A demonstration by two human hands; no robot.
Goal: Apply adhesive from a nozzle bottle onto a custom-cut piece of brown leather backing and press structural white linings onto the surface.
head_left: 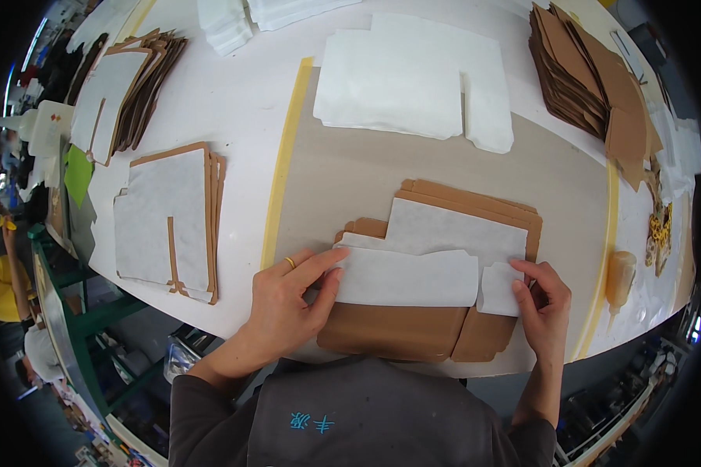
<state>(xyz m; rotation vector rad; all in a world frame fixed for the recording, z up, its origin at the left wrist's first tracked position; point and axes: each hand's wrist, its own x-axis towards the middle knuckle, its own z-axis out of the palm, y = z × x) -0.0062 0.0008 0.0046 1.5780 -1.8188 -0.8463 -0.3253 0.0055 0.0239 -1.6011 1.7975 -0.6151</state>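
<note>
A white paper-like sheet (459, 226) lies on a small stack of flat brown pieces (397, 331), probably cardboard, in front of me. Its near part is folded back over itself, and a slit divides that flap in two. My left hand (292, 300), with a ring on one finger, pinches the flap's left corner between thumb and forefinger. At the right end, my right hand (544, 300) holds the small flap section between thumb and fingers. Brown surface shows below the fold and along the far edge.
A stack of white cut sheets (397, 78) lies beyond the work. White-faced brown pieces (152, 218) sit at left, with another pile (125, 93) farther back. Brown pieces (580, 78) are stacked far right. An amber bottle (620, 280) lies by the yellow tape (609, 233).
</note>
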